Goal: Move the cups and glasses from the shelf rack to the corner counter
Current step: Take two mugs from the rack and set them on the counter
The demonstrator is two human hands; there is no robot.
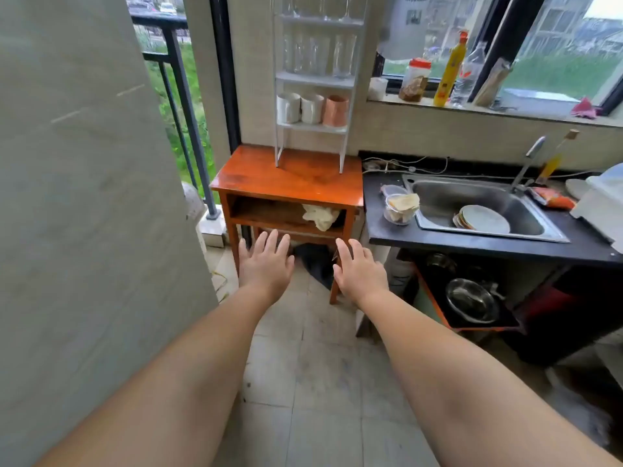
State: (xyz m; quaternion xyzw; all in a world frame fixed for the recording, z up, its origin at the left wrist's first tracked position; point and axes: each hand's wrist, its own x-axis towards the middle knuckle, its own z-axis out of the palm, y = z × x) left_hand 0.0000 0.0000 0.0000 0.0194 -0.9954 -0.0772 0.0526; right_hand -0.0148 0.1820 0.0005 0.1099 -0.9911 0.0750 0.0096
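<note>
Your left hand [266, 262] and right hand [359, 273] hang spread and empty. The tall white shelf rack [315, 79] stands upright at the orange table's [286, 180] back edge: 3 cups [312, 108] low, clear glasses [317, 53] above.

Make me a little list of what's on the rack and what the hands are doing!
rack: white shelf rack standing on the orange table
bottom shelf: two white cups, one pink cup
middle shelf: clear glasses
top shelf: more glasses, partly cut off
left hand: open, holding nothing
right hand: open, holding nothing
sink: plates inside
</note>
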